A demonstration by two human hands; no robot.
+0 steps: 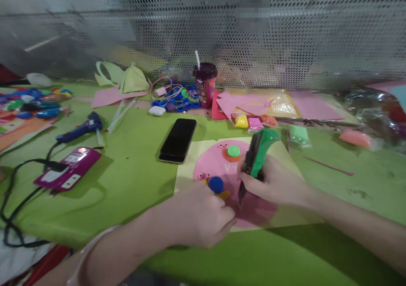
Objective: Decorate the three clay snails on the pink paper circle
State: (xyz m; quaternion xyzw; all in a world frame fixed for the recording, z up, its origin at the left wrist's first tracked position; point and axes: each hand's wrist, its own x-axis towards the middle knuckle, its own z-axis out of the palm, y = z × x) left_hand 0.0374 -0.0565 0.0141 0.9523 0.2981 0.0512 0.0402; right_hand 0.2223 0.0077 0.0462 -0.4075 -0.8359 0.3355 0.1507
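My right hand (266, 180) grips a green and black utility knife (257, 152), its tip pointing down at a pink paper circle (253, 214). That circle lies on a pale yellow sheet (287, 163). Curled on the circle's lower left, my left hand (203, 214) has its fingertips close to the blade; what they pinch, if anything, is hidden. Just above its knuckles sits a blue bottle cap (216, 185) with orange-yellow clay pieces around it. Farther up, a green cap (234, 151) rests on orange-red clay, and small pink eye-like bits lie near both caps.
Left of the sheet lies a black phone (178, 140). A blue glue gun (80, 128) and a purple corded box (68, 169) are farther left. Behind stand a lidded cup with a straw (205, 85), bottle caps (187, 102), bagged clay (253, 123) and a perforated metal panel (177, 28).
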